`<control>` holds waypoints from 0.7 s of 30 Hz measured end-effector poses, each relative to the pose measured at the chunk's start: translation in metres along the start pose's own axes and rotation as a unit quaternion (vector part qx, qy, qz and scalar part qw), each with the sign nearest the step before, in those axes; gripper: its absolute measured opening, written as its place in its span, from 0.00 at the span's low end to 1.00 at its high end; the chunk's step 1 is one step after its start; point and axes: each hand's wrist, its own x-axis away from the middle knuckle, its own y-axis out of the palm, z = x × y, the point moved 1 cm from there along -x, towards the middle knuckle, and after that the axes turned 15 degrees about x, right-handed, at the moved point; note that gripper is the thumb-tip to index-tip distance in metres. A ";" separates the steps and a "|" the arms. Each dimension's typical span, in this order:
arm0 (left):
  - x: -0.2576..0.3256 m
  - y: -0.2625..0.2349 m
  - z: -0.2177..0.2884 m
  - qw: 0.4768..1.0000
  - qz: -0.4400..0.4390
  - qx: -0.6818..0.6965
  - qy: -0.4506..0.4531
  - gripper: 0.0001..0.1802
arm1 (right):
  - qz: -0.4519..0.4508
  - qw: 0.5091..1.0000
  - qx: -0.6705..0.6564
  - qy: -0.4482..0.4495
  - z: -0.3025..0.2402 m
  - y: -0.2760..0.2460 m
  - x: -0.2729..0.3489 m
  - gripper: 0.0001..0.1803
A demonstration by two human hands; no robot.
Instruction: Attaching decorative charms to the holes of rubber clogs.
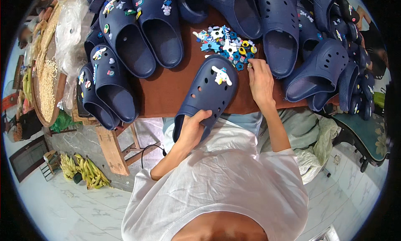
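A navy blue clog [205,92] with round holes is tilted over the near edge of the table, its toe pointing away from me. One white long-eared charm [222,75] sits near its toe. My left hand [191,129] grips the clog by its opening, thumb on top and the other fingers hidden inside. My right hand [261,81] is beside the toe, its fingertips pinched together at the right edge of a pile of charms [229,45] in white, blue, yellow and black. Something small and pale shows at those fingertips; its kind is too small to make out.
A brown-covered table [161,92] carries several navy clogs around the pile. A charm-covered pair [109,80] stands left; a plain clog [319,67] lies right. Farther left are a tray of pale grains [48,87] and clear plastic bags [75,36]. A wooden stool [113,151] stands below.
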 end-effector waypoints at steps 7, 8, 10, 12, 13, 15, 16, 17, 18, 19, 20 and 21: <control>-0.013 -0.001 0.003 1.000 -0.015 -0.003 -0.011 0.32 | -0.049 0.981 -0.185 0.043 -0.002 -0.013 0.018 0.10; -0.013 -0.001 0.002 1.000 -0.014 -0.012 -0.001 0.31 | -0.084 0.948 -0.299 0.076 -0.007 -0.018 0.023 0.09; -0.012 -0.001 0.000 1.000 -0.011 -0.021 0.005 0.30 | -0.123 0.903 -0.395 0.114 -0.015 -0.018 0.039 0.05; -0.011 0.000 -0.002 0.996 -0.017 -0.082 0.012 0.28 | -0.221 0.801 -0.546 0.105 -0.027 -0.019 0.050 0.03; -0.011 -0.001 -0.003 0.996 -0.016 -0.082 0.011 0.28 | -0.222 0.801 -0.546 0.107 -0.032 -0.018 0.052 0.03; -0.011 -0.001 -0.007 0.990 -0.040 -0.129 0.038 0.28 | -0.279 0.737 -0.598 0.148 -0.042 -0.015 0.056 0.04; -0.011 -0.001 -0.008 0.990 -0.039 -0.130 0.039 0.28 | -0.279 0.736 -0.599 0.147 -0.042 -0.014 0.056 0.04; -0.011 -0.002 -0.008 0.990 -0.027 -0.131 0.041 0.27 | -0.252 0.763 -0.578 0.142 -0.042 -0.012 0.056 0.04; -0.011 -0.002 -0.009 0.990 -0.015 -0.132 0.043 0.26 | -0.224 0.788 -0.557 0.136 -0.042 -0.011 0.055 0.05; -0.011 -0.002 -0.011 0.990 -0.015 -0.132 0.043 0.26 | -0.224 0.788 -0.557 0.136 -0.042 -0.010 0.056 0.05; -0.010 -0.002 -0.013 0.989 -0.010 -0.140 0.055 0.26 | -0.226 0.788 -0.556 0.136 -0.041 -0.010 0.056 0.05; -0.009 -0.003 -0.014 0.987 -0.006 -0.148 0.067 0.26 | -0.227 0.788 -0.555 0.137 -0.041 -0.010 0.056 0.05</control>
